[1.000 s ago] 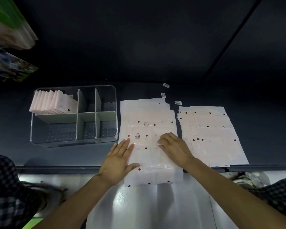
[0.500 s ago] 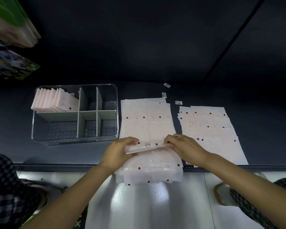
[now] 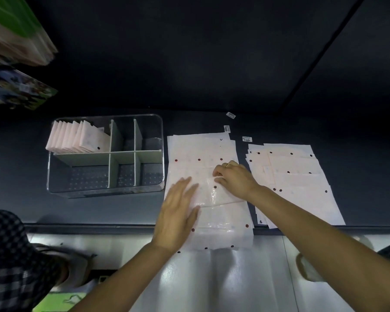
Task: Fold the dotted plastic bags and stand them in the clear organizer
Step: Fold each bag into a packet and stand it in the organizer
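We see a dark worktop [image 3: 122, 210] with a pale, glossy strip [image 3: 212, 278] running along its near edge. Three small white barcode labels lie on the dark surface towards the back: one [image 3: 231, 115] farthest away, one [image 3: 227, 128] nearer, and one [image 3: 247, 138] to the right of it. At the upper left, a stack of packets with a green top [image 3: 16, 30] juts into view, and below it we make out a colourful printed sheet [image 3: 18, 88], blurred. Checked fabric [image 3: 11, 262] fills the lower left corner, and a bright green patch [image 3: 54, 300] shows beneath it. A dark wall [image 3: 189, 52] rises behind.
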Demonstrator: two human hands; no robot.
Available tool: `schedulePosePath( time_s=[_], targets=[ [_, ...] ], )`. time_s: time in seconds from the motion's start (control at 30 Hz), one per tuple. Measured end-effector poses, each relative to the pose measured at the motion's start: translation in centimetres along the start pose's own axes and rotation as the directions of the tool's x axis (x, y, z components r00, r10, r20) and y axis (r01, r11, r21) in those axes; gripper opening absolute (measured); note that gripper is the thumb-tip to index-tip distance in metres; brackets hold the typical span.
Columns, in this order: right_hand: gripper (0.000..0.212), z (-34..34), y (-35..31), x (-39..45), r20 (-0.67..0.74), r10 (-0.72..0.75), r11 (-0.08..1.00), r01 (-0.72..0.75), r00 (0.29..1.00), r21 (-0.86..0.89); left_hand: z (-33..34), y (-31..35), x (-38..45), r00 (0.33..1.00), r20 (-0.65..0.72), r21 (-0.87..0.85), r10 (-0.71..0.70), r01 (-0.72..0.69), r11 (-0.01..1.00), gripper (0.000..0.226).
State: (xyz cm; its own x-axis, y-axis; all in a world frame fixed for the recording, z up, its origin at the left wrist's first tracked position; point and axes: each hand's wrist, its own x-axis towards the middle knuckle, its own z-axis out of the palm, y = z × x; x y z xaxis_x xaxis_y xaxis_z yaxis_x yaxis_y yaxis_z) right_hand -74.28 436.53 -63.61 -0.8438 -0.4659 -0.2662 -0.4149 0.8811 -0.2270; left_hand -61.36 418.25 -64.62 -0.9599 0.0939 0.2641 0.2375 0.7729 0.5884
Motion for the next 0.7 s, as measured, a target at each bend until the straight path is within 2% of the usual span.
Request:
schedulePosePath(
  time_s=[0.07, 0.1, 0.2, 0.27, 0.37, 0.43, 0.6, 0.7],
  targets=[
    [0.028, 0.5, 0.0, 0.0, -0.004, 0.022, 0.999, -0.022, 1.000, -0.037, 0.9, -0.2, -0.1, 0.975, 0.186, 0.149, 0.122, -0.151, 0.977, 0.054],
    [0.029, 0.8, -0.2, -0.2, -0.035, 0.028, 0.999, -0.029, 0.999, -0.036, 1.2, -0.4, -0.2, 0.952, 0.284, 0.223, 0.114, -0.181, 0.958, 0.061],
    [0.033, 2.0, -1.4, -1.6, -0.198, -0.020, 0.997, 0.033, 0.980, 0.066, 2.2, -1.9, -0.6, 0.879, 0.474, 0.387, -0.049, -0.158, 0.909, 0.074],
    [0.037, 3.1, -3.1, -2.5, -0.230, -0.118, 0.982, 0.149, 0.966, 0.119, 2.7, -2.6, -0.8, 0.857, 0.510, 0.435, -0.082, -0.174, 0.884, 0.072],
    [0.047, 5.2, -4.7, -3.5, -0.094, -0.241, 0.964, 0.250, 0.966, 0.095, 2.8, -2.7, -0.6, 0.842, 0.536, 0.415, -0.063, -0.198, 0.888, 0.073],
    [0.052, 6.1, -3.7, -3.9, -0.028, -0.234, 0.972, 0.234, 0.972, 0.020, 2.6, -2.8, -0.5, 0.848, 0.528, 0.399, -0.037, -0.210, 0.893, 0.069],
    [0.061, 5.5, 1.5, -5.7, -0.014, -0.092, 0.992, 0.090, 0.996, -0.093, 2.3, -3.1, -0.6, 0.847, 0.531, 0.397, -0.031, -0.216, 0.892, 0.059],
    [0.067, 4.2, 3.6, -6.6, 0.016, -0.123, 0.986, 0.124, 0.992, -0.110, 2.2, -3.2, -0.3, 0.840, 0.542, 0.376, -0.015, -0.227, 0.899, 0.060]
  ],
)
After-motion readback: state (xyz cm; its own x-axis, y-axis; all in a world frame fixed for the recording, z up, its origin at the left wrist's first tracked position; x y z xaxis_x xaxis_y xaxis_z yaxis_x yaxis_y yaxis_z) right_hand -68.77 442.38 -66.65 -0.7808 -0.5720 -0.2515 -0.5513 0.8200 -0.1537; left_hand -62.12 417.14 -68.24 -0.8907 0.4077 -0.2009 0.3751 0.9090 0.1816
